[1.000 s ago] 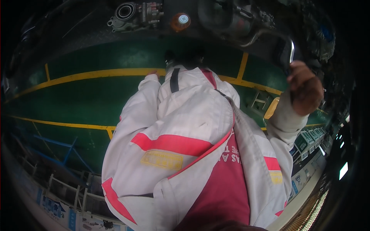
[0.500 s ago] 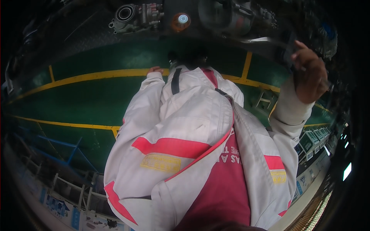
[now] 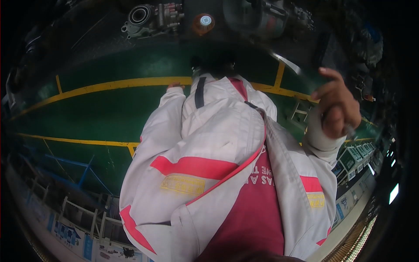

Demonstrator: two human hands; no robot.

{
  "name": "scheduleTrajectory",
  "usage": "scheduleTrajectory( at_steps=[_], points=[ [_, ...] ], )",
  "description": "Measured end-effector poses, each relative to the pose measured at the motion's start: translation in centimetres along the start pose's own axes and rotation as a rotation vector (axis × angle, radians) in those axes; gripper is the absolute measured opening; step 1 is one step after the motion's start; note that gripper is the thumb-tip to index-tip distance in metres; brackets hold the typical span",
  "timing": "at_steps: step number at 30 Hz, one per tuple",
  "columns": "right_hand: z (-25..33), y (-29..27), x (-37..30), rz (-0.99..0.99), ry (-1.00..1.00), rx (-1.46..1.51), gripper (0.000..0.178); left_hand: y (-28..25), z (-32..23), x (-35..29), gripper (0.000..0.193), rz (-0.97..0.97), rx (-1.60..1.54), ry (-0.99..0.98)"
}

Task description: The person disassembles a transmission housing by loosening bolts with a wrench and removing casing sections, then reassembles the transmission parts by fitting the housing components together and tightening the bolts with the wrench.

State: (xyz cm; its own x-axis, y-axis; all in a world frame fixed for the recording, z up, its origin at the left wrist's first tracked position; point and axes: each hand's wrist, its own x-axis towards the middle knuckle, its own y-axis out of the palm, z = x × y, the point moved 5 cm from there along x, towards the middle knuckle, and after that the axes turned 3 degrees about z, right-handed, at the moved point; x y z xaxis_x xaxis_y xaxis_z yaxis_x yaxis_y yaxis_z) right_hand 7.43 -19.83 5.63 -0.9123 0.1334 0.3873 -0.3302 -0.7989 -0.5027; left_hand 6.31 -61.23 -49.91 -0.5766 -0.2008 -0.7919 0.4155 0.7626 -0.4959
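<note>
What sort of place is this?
Probably a factory or mechanical workshop: I see a metal machine part, a green floor and yellow floor lines.

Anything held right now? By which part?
Right hand: shiny metal rod, apparently by its near end; blur hides the exact grip. Left hand: can't tell.

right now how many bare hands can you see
2: the left hand, upper middle, partly hidden by its sleeve; the right hand, raised at the right near a blurred shiny metal bar. Others may be hidden in the dark edges.
</note>
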Motion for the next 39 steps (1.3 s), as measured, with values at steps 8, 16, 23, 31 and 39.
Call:
scheduleTrajectory(
  at_steps=[8, 16, 23, 31, 39],
  points=[
    [0.3, 2.1, 1.4, 0.283, -0.292, -0.195, 0.029, -0.6, -2.3, -2.1, 0.033, 0.045, 0.164, -0.132],
    [-0.8, -0.6, -0.7, 0.172, -0.098, -0.275, 0.036, 2.5, 0.2, 1.1, 0.020, 0.204, 0.016, -0.062],
    [-1.6, -0.8, -1.4, -0.040, -0.029, -0.389, 0.020, 3.7, -0.3, 0.1, 0.037, 0.188, -0.185, -0.302],
    [-4.1, -2.8, -2.8, -0.384, 0.100, -0.432, 0.025, 4.9, -1.0, 3.5, 0.031, 0.224, 0.155, -0.116],
    [-2.2, -0.5, -1.0, -0.207, -0.146, -0.361, 0.025, -0.2, -8.1, -2.0, 0.029, 0.134, 0.198, -0.200]
  ],
)
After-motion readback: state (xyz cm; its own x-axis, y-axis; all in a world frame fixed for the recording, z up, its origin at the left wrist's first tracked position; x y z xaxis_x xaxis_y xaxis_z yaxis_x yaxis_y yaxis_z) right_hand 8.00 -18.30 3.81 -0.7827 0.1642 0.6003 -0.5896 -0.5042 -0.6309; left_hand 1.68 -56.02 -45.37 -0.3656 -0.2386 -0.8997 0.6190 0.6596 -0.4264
